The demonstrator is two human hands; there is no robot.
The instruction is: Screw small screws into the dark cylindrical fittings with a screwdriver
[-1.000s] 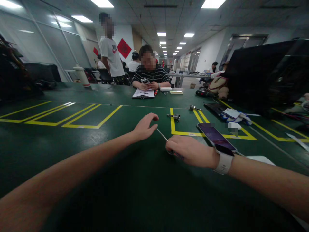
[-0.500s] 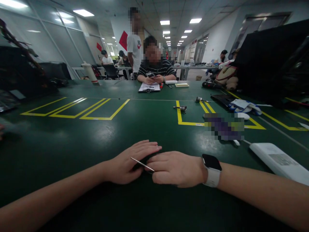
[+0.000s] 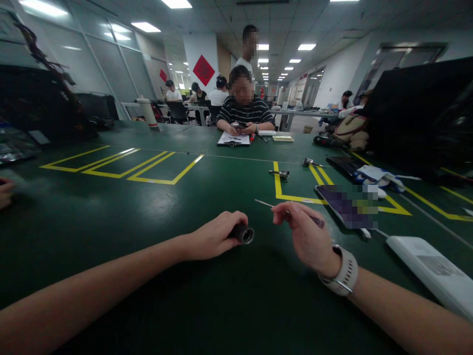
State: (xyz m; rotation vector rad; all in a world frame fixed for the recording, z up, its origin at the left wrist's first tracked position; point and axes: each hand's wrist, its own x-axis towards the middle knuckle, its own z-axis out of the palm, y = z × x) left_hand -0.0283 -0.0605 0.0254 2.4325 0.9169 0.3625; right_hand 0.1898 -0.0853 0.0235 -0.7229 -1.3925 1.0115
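My left hand (image 3: 212, 235) is closed around a short dark hollow cylinder (image 3: 244, 234), whose open round end faces right. Fingers hide the rest of the cylinder. To the right of it, my right hand (image 3: 308, 239) grips a screwdriver (image 3: 319, 223). Its thin metal shaft points left and away from me, and part of a dark handle shows past the fingers. The shaft and the cylinder are apart. A pale-strapped watch (image 3: 345, 271) is on my right wrist. Both hands are over the green table (image 3: 207, 305).
Two small metal parts with shafts, one nearer (image 3: 283, 173) and one farther (image 3: 308, 161), lie beyond my right hand. A phone (image 3: 338, 207) and a white box-like device (image 3: 428, 256) are on the right. Across the table, a person (image 3: 246, 106) sits behind a clipboard (image 3: 233, 138). Another person's hand (image 3: 5, 191) shows at far left.
My hands have moved apart. The right hand has turned and gone right and farther away with the screwdriver, and the cylinder in my left hand has come into sight. The view has shifted slightly.
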